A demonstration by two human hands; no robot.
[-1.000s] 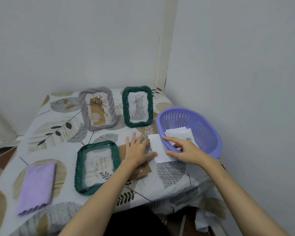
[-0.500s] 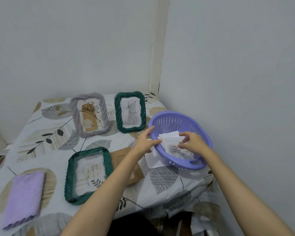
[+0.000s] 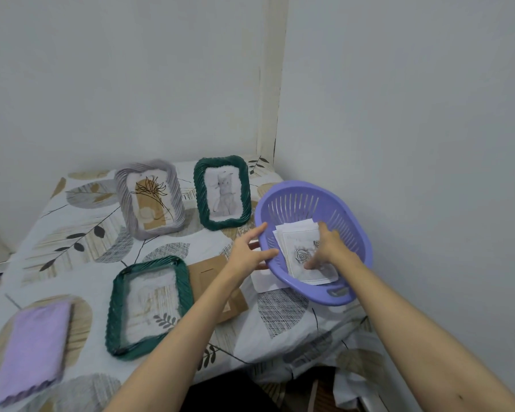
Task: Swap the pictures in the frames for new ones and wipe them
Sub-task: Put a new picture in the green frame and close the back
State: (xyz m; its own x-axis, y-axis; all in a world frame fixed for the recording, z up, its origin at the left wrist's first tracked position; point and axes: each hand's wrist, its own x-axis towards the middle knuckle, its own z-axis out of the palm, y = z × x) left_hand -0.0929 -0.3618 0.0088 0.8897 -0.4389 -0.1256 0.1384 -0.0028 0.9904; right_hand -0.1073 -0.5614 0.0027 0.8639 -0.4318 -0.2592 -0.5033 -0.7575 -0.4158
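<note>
A purple basket (image 3: 358, 242) sits at the table's right edge and holds a stack of pictures (image 3: 296, 243), the top one a rose drawing. My right hand (image 3: 330, 248) is inside the basket with its fingers resting on that stack. My left hand (image 3: 247, 255) touches the basket's left rim with straight, spread fingers. An empty green frame (image 3: 185, 288) lies flat near the front, with its brown backing board (image 3: 210, 272) beside it. A white sheet (image 3: 263, 283) lies partly under the basket. A purple cloth (image 3: 33, 349) lies at the front left.
At the back, a grey frame (image 3: 177, 200) with a flower drawing and a green frame (image 3: 201, 197) with a cat drawing lean upright. Walls close in behind and to the right. The leaf-patterned tablecloth (image 3: 81, 233) hangs over the front edge.
My left hand left the backing board and reached the basket's rim. My right hand moved from the white sheet on the table into the basket, onto the pictures.
</note>
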